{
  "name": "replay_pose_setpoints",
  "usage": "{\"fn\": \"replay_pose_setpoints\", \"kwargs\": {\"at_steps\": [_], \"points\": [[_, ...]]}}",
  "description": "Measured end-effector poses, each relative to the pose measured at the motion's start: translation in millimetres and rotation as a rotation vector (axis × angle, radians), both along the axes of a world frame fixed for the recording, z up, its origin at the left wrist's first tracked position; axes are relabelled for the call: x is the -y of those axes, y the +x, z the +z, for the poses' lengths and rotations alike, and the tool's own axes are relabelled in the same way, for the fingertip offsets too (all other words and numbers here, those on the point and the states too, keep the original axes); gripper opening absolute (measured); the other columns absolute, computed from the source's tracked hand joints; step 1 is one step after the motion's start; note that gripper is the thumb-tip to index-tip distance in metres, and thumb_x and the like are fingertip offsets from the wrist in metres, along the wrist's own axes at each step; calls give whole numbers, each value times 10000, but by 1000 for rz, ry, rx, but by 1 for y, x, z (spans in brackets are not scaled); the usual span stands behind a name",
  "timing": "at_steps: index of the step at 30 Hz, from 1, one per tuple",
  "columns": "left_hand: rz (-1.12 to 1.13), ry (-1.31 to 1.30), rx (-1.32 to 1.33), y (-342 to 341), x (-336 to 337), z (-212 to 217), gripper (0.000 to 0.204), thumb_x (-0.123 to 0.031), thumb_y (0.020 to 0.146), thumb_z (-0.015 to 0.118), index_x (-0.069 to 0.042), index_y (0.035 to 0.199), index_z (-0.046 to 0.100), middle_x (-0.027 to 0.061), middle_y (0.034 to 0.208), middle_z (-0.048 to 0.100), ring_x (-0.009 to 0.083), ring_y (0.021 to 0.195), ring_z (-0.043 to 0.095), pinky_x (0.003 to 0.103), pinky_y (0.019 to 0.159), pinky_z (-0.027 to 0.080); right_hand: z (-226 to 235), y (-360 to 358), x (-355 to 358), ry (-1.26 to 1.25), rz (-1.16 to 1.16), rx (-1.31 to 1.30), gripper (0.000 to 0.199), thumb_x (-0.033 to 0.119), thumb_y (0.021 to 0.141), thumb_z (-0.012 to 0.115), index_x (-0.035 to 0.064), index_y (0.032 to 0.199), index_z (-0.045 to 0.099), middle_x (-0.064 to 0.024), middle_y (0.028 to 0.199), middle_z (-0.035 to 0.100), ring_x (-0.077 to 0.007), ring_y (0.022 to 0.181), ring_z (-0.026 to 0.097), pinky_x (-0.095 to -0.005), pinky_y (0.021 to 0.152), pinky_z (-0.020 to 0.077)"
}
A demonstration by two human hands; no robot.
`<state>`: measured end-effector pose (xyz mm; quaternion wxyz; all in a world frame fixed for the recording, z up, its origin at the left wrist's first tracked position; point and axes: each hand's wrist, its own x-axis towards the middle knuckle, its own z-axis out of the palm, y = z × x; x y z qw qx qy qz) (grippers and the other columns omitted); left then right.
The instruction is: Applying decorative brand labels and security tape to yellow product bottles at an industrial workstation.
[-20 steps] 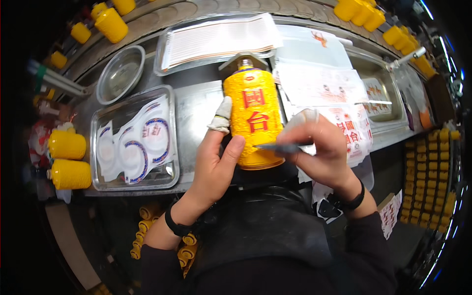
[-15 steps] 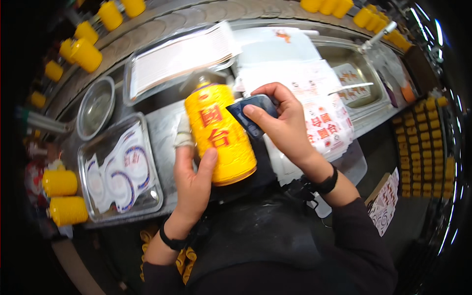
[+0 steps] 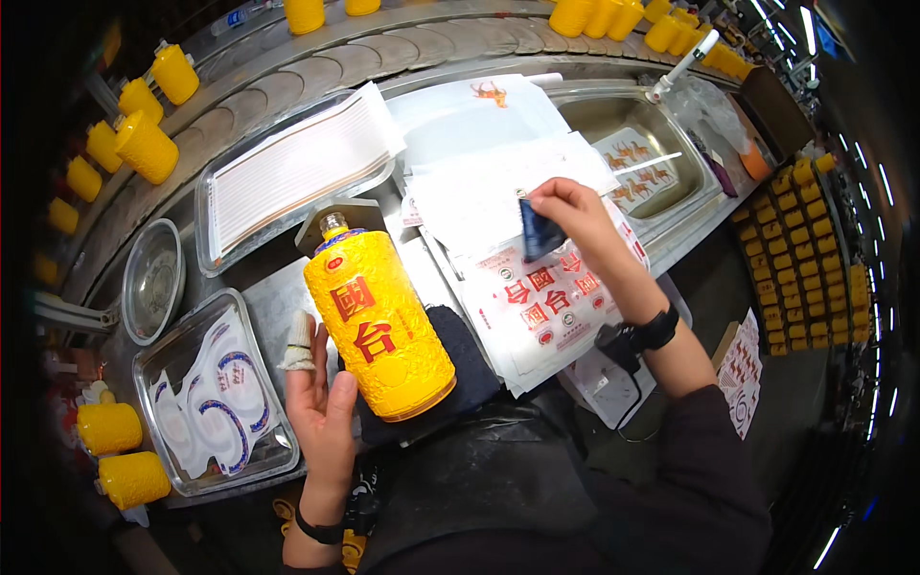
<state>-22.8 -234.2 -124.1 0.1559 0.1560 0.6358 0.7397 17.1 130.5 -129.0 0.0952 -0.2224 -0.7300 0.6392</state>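
Observation:
A yellow embossed bottle point(image 3: 379, 316) with red characters lies tilted on a folded dark cloth point(image 3: 470, 355), its neck against a grey rest point(image 3: 356, 215). My left hand point(image 3: 324, 422) is beside the bottle's left side, fingers spread and holding nothing. One of its fingers wears a white wrap point(image 3: 298, 342). My right hand point(image 3: 585, 216) pinches a dark blue flat scraper point(image 3: 540, 233) by its upper end. It hangs over a stack of printed decal sheets point(image 3: 537, 316) on the right of the bottle.
A steel tray point(image 3: 284, 468) with cut decals and a round metal bowl point(image 3: 177, 278) stand at left. Behind lies a tray of striped sheets point(image 3: 297, 168). At right is a sink point(image 3: 704, 187) with a decal sheet in water. Yellow bottles line the curved conveyor point(image 3: 383, 48).
My right hand has moved right with the scraper, away from the bottle. My left hand has drawn off the bottle's side. The whole view has shifted, and the bottle appears lower left.

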Motion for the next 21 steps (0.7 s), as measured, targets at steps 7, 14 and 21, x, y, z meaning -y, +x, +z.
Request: {"fn": "replay_pose_setpoints", "kwargs": {"at_steps": [7, 14, 21], "points": [[56, -48, 1, -7, 9, -8, 606, -82, 930, 517, 49, 1470, 275, 191, 1514, 338, 292, 1411, 325, 396, 1156, 232, -3, -40, -53, 1080, 115, 425, 423, 428, 694, 770, 60, 883, 681, -128, 796, 684, -311, 766, 649, -390, 691, 495], [77, -80, -51, -5, 3, -8, 566, -130, 955, 497, 56, 1455, 307, 201, 1478, 390, 274, 1385, 373, 388, 1147, 254, -15, -90, -73, 1155, 207, 375, 630, 453, 614, 834, 105, 1102, 642, -155, 1085, 615, -320, 1009, 616, -400, 811, 495], [88, -126, -48, -6, 4, -7, 585, -154, 948, 512, 59, 1454, 310, 202, 1471, 398, 272, 1380, 379, 385, 1145, 257, -26, -109, -89, 1065, 388, 274, 551, 417, 640, 839, 157, 1076, 624, -147, 1098, 559, -338, 1020, 586, -399, 827, 483]]}}
